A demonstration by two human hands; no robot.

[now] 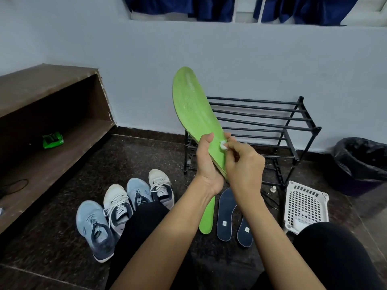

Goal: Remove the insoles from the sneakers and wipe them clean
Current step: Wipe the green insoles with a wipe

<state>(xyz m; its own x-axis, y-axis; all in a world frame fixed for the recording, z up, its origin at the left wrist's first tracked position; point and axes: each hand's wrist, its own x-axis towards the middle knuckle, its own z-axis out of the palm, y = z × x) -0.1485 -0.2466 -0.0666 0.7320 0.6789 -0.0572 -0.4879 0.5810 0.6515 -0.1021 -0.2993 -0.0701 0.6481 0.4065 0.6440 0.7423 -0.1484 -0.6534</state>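
Note:
My left hand (206,164) grips the heel end of a green insole (193,107) and holds it upright in front of me. My right hand (244,164) pinches a small white wad (223,145) against the insole's lower part. On the dark floor lie a second green insole (207,218) and two navy insoles (225,216), partly hidden by my forearms. Left of them stand two light blue sneakers (94,227) and two white sneakers (116,208), their toes pointing toward me.
A black metal shoe rack (263,122) stands against the wall behind the insole. A white perforated basket (304,206) and a black-lined bin (362,162) sit at the right. A brown wooden shelf (52,114) with a green packet (52,139) is at the left.

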